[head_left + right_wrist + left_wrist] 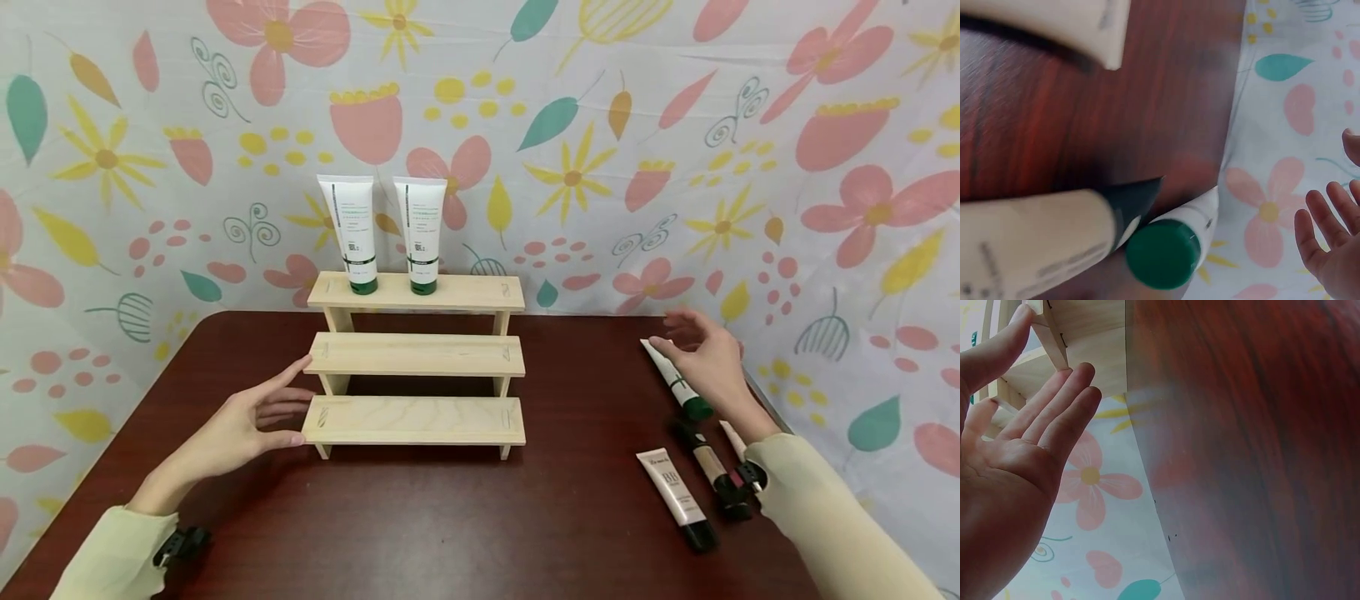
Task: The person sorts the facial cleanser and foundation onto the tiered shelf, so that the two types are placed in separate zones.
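A three-step wooden display shelf (412, 357) stands on the table. My left hand (236, 423) is at its left end, fingers and thumb extended and touching the ends of the steps. Two white tubes with green caps, a left one (354, 229) and a right one (423, 229), stand upright on the top step. On the right, my right hand (705, 362) hovers over a third white tube (666, 367) lying on the table, its green cap (1163, 253) pointing toward me. The right hand's fingers are spread and hold nothing.
Nearer me on the right lie a beige BB cream tube (671, 487) with a black cap, a darker bottle (708, 462), and another pale tube (731, 437) partly hidden by the right wrist. A flower-patterned cloth (570, 92) hangs behind the dark red table (420, 533).
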A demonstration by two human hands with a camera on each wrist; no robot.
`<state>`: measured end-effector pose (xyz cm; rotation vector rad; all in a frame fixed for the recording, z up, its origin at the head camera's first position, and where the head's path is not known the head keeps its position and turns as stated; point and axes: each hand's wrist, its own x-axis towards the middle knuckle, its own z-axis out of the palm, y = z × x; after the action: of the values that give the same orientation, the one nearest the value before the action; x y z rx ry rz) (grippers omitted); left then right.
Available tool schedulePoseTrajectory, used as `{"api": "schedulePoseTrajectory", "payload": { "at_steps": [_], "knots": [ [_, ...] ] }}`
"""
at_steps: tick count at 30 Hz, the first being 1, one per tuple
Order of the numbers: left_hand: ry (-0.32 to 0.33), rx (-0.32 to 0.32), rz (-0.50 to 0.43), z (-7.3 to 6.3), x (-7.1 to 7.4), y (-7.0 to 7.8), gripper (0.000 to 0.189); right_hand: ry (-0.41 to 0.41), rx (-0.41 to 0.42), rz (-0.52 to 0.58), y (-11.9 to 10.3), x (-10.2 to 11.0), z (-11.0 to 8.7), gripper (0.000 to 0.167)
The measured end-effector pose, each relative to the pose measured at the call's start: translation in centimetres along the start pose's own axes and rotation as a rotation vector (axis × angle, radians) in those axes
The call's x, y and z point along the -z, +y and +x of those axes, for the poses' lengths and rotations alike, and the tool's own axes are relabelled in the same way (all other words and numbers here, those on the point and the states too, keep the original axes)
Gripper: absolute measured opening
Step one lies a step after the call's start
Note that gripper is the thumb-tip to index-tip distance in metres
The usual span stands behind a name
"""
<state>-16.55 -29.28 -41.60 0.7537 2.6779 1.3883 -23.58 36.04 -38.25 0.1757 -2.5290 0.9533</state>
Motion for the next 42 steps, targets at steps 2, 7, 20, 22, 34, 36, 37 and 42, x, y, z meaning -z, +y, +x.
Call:
{"api": "schedulePoseTrajectory", "payload": {
  "at_steps": [2,7,20,22,34,36,37,42],
  "knots": [
    [-0.001,-0.001,-0.001,0.0,-0.1,-0.1,0.106,-0.008,0.002,-0.001,0.7,0.2,-0.3,0.046],
    [0.004,-0.007,0.003,0.3,-0.1,-0.1,0.106,-0.042,-0.01,0.027,2.3,0.8,-0.4,0.044],
    [0.007,-0.002,0.004,0.4,0.2,0.1,0.108,-0.134,-0.048,-0.037,5.6,2.4,-0.3,0.046],
    [0.009,0.0,0.007,0.4,0.3,0.1,0.108,-0.153,-0.044,-0.055,5.9,2.7,-0.3,0.046],
    [0.016,0.001,0.006,0.1,0.1,-0.2,0.108,-0.302,0.058,-0.137,8.3,3.4,0.5,0.042],
    [0.015,0.001,0.004,0.0,0.1,-0.3,0.107,-0.362,0.048,-0.137,8.6,3.6,0.5,0.044],
    [0.013,0.001,0.002,0.0,0.1,-0.3,0.107,-0.393,0.044,-0.139,8.6,3.8,0.6,0.045],
    [0.013,0.004,-0.003,0.0,0.0,-0.3,0.107,-0.543,0.028,-0.151,8.7,4.1,0.9,0.054]
  ]
}}
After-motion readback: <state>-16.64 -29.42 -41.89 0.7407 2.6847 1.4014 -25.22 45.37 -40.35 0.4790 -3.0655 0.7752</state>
